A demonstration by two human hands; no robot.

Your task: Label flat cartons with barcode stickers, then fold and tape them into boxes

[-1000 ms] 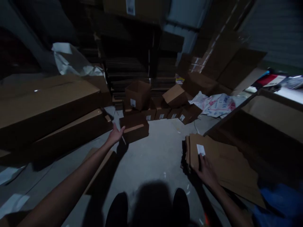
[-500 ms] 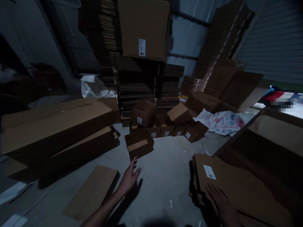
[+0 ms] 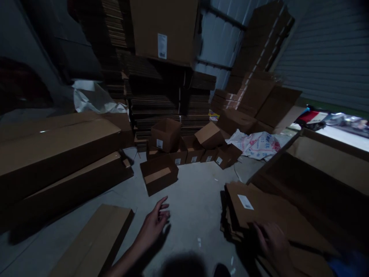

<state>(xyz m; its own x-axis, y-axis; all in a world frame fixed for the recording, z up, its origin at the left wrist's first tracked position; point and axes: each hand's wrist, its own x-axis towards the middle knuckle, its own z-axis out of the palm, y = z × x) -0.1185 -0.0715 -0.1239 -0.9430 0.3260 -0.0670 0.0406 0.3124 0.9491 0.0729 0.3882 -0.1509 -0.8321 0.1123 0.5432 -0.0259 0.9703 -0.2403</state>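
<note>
My left hand (image 3: 155, 220) hovers over the concrete floor with its fingers loosely bent and apart, holding nothing. Just beyond it an open, shallow cardboard box (image 3: 160, 186) rests on the floor. On the right, my right hand (image 3: 272, 239) is at the near edge of a flattened cardboard box (image 3: 276, 207), fingers curled against that edge; its fingertips are partly hidden in shadow. This flattened box bears a white label (image 3: 245, 202) and tops a small, uneven stack of similar ones.
Several small open boxes (image 3: 193, 150) stand in a row ahead, before tall stacks of flat cardboard (image 3: 155, 104). Long cartons (image 3: 57, 142) lie left, and a flat carton (image 3: 92, 240) lies nearer. A large open box (image 3: 331, 154) stands right, by a white printed sack (image 3: 259, 144).
My right hand has gone from lying flat on the cardboard to curled fingers at its edge. My left hand has drawn slightly left and lower. The view has shifted a little.
</note>
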